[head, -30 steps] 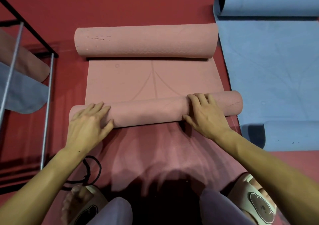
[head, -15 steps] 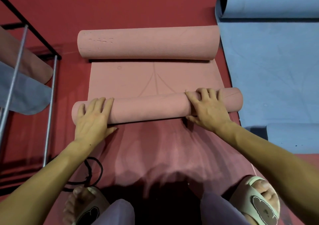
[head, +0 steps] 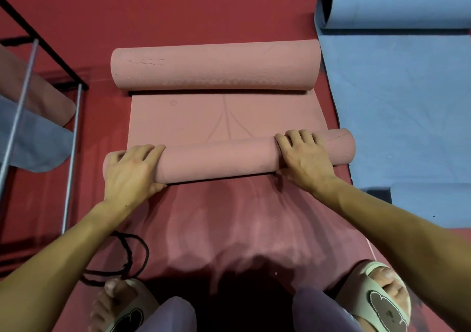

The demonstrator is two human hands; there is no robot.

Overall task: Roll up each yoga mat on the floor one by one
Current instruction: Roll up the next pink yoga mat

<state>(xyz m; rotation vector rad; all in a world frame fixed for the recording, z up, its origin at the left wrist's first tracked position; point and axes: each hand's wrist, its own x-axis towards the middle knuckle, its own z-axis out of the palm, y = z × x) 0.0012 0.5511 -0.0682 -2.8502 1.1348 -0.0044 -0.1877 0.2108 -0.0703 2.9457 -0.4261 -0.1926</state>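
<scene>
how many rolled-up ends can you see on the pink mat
2: the near roll under the left hand and right hand, and the far roll beyond the flat stretch.

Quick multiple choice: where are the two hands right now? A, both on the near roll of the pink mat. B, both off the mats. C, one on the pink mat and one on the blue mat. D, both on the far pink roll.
A: the left hand and right hand both rest on the near pink roll, fingers draped over its top.
</scene>
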